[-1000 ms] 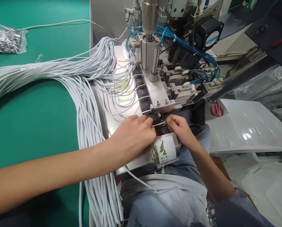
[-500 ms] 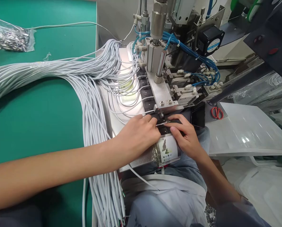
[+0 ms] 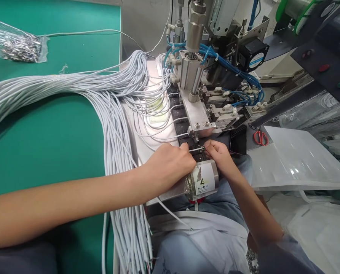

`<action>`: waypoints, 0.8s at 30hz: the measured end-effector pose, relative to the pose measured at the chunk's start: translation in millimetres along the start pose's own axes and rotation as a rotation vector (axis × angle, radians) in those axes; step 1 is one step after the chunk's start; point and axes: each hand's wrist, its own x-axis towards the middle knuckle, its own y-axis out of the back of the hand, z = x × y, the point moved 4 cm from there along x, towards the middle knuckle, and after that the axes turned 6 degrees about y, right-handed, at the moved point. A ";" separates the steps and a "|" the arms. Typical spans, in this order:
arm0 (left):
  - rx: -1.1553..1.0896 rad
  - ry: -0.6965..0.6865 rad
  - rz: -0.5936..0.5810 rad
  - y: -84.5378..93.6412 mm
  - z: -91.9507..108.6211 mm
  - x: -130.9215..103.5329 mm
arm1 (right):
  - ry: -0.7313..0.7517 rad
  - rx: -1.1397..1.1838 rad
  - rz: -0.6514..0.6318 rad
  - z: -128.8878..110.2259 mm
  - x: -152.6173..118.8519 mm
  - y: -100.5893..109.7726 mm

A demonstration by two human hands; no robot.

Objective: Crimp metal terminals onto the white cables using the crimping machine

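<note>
A short stretch of white cable (image 3: 196, 149) runs between my two hands across the black fixture blocks (image 3: 200, 156). My left hand (image 3: 171, 163) is closed, fingers curled down around the cable, with the knuckles upward. At the cable's tip, where a small metallic-looking end shows, my right hand (image 3: 219, 154) pinches with thumb and forefinger. Its other fingers are folded in. Just behind both hands stands the metal press head (image 3: 200, 125) of the machine. Several more white cables (image 3: 172, 135) lie in the row of blocks farther back.
A thick bundle of white cables (image 3: 115, 133) hangs over the green table (image 3: 50, 152) on the left. A bag of small metal parts (image 3: 21, 47) lies at the back left. Red-handled scissors (image 3: 260, 138) and a dark phone-like slab (image 3: 238, 140) are at the right.
My right hand's fingers were spread over the blocks and have now drawn together into a pinch at the cable's end. My left hand stays closed in about the same place.
</note>
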 end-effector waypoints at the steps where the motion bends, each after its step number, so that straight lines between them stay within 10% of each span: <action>1: -0.003 0.002 0.011 0.0 0.1 -0.1 | 0.012 -0.007 -0.005 0.6 0.3 0.4; 18: 0.093 -0.036 0.114 -0.2 3.7 -4.6 | 0.146 -0.156 -0.004 1.5 6.6 3.7; 24: 0.092 0.027 0.069 0.1 -2.2 -3.4 | 0.316 -0.215 0.430 -26.6 -28.5 11.6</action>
